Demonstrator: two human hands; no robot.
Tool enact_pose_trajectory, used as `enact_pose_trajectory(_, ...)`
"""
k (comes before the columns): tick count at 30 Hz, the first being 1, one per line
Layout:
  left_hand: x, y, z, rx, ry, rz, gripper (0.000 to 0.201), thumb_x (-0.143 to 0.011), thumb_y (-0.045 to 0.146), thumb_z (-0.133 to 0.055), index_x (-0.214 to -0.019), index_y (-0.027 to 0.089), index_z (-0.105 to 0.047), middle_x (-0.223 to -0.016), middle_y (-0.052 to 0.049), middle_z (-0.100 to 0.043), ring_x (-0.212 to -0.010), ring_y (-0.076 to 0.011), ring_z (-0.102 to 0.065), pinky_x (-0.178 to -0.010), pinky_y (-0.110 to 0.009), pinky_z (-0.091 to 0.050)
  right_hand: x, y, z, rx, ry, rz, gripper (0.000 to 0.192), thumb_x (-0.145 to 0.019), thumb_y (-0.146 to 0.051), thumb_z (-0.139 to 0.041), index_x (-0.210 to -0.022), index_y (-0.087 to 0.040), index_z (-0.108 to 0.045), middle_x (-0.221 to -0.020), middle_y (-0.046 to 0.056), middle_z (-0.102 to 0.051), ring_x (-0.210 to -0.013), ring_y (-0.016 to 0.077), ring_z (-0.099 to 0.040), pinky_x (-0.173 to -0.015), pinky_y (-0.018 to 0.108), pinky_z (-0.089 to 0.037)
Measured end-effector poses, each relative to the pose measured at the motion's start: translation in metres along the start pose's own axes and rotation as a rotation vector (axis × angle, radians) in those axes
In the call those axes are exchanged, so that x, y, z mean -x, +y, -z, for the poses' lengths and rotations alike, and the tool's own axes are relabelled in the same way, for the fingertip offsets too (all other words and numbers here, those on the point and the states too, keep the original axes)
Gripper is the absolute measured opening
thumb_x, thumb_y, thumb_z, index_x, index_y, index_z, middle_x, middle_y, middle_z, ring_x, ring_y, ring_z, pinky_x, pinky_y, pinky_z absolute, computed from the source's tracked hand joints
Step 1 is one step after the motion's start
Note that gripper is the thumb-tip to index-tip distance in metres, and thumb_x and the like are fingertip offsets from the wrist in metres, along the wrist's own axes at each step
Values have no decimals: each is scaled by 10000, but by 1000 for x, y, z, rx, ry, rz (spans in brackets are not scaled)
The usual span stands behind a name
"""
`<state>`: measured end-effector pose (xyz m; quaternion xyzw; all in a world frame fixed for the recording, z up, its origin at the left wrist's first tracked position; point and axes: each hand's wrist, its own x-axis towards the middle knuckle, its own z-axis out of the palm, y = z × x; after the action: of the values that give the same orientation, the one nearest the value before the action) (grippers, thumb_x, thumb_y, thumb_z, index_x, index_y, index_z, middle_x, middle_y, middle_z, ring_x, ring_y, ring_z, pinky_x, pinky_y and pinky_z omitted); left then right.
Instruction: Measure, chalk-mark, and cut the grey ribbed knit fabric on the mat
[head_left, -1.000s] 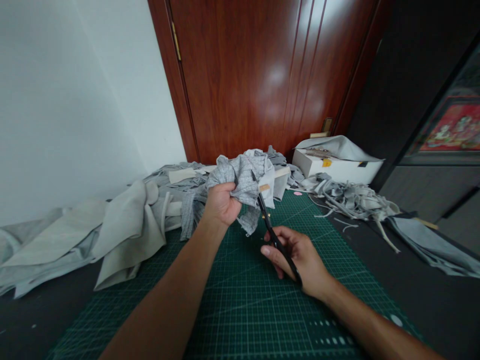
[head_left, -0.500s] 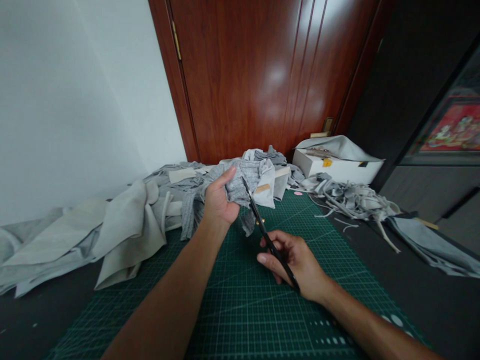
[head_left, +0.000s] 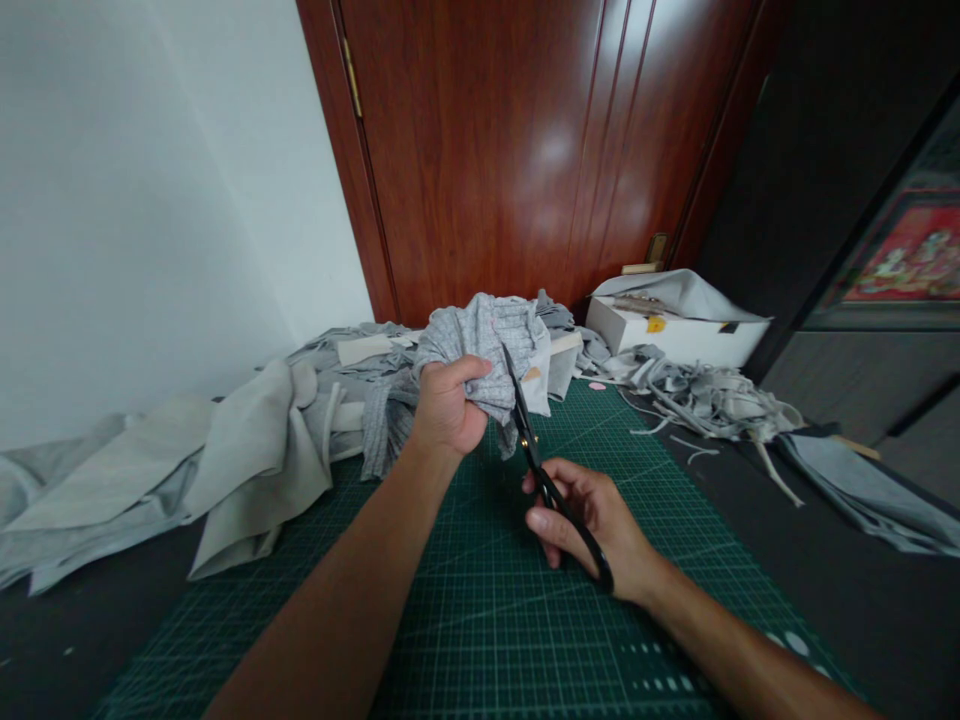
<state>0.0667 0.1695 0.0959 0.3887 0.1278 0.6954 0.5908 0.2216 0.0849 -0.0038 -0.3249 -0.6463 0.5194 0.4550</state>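
Bunched grey ribbed fabric [head_left: 480, 330] is gripped in my left hand [head_left: 451, 405], thumb lying across its front. My right hand [head_left: 589, 520] is closed round the handles of black scissors [head_left: 544, 480], whose blades point up and away toward the fabric's right edge. The blades look nearly closed, with a brass-coloured screw at the pivot. A small flap of fabric [head_left: 507, 438] hangs below, just left of the blades. Whether the blade tips touch the cloth I cannot tell. Both hands are above a green cutting mat [head_left: 480, 610].
Pale grey cloth pieces [head_left: 247, 440] are heaped along the left. At the back right stands a white box [head_left: 675, 335] with cloth over it. Tangled fabric strips [head_left: 712, 395] and a folded grey cloth [head_left: 862, 490] lie at right. A brown wooden door [head_left: 480, 150] rises behind.
My left hand has raised and turned the ribbed fabric, so more of it shows above the thumb. The scissors have shifted slightly right and tilted more upright, showing their screw and handle loop.
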Motion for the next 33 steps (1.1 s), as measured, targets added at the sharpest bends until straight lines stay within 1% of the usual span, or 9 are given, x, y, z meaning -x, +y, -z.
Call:
enact_pose_trajectory(6,2,-4,1,6,26,22,604,-494,2,-715,-1058,210,-771,-958,-14,-813,-1126,-370,-761,-1030,-532,-584,0,-2,0,-5,6,19,457,-830,-533,-863,-997,-197,-601,-620,-67,-592,-467,105,-547,-454,217,-430)
enact_pose_trajectory(11,3,-5,1,-16,3,4,625,-489,-3,-736,-1082,192,-770,-973,-34,-823,-1116,-379,-764,-1021,-529,-589,0,-4,0,-26,17,13,445,-819,-478,-887,-1005,-189,-604,-621,-67,-599,-470,107,-554,-455,217,-429)
enact_pose_trajectory(16,6,-6,1,-55,-1,7,603,-485,7,-751,-1064,175,-769,-940,-47,-825,-1123,-409,-757,-997,-553,-599,0,-7,0,-22,18,19,446,-817,-490,-886,-982,-194,-597,-605,-67,-595,-469,110,-545,-452,219,-423)
enact_pose_trajectory(22,8,-7,-2,-56,-25,20,664,-500,-10,-757,-1129,203,-760,-968,-23,-825,-1141,-385,-758,-1020,-515,-595,-2,-8,0,-28,43,4,488,-791,-557,-887,-967,-209,-595,-624,-70,-583,-465,110,-547,-451,225,-443)
enact_pose_trajectory(26,9,-8,-3,-69,-39,37,608,-517,9,-777,-1094,199,-770,-970,-35,-827,-1124,-399,-760,-984,-524,-609,-2,-7,2,-43,64,20,475,-793,-534,-894,-967,-205,-599,-645,-71,-570,-464,104,-547,-445,220,-434)
enact_pose_trajectory(33,7,-10,0,-81,1,10,502,-506,28,-792,-983,183,-777,-837,-25,-807,-1073,-393,-772,-938,-501,-620,-2,-3,3,-49,72,17,459,-797,-490,-904,-978,-194,-604,-653,-69,-575,-469,104,-548,-451,221,-427)
